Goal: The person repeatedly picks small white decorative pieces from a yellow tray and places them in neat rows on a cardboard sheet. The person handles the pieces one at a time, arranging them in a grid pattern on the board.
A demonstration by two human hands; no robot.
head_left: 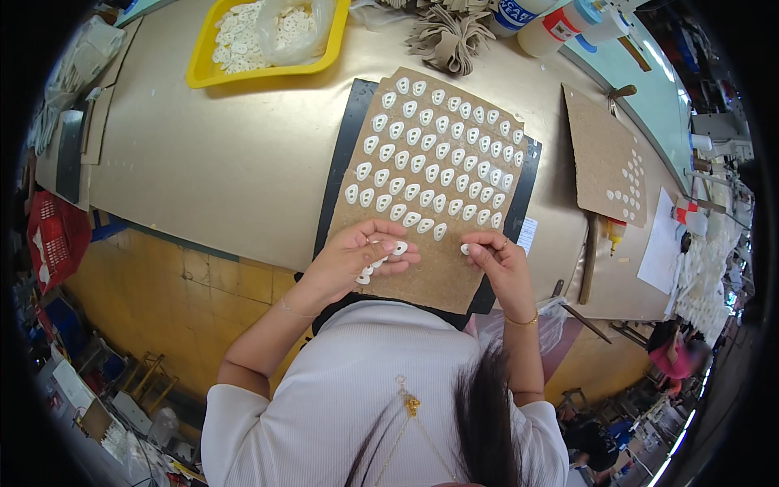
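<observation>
Rows of small white oval pieces with holes cover the upper part of a brown board, which lies tilted on a dark panel. Over the board's lower left, my left hand is curled around several loose white pieces, some showing at the palm and between the fingers. At the lower right of the board, my right hand pinches a single white piece between thumb and finger. The nearest laid piece sits between the two hands.
A yellow tray with many white pieces and a plastic bag stands at the far left. Bundled brown strips and bottles are at the back. To the right lies another board with a few pieces. A red basket is far left.
</observation>
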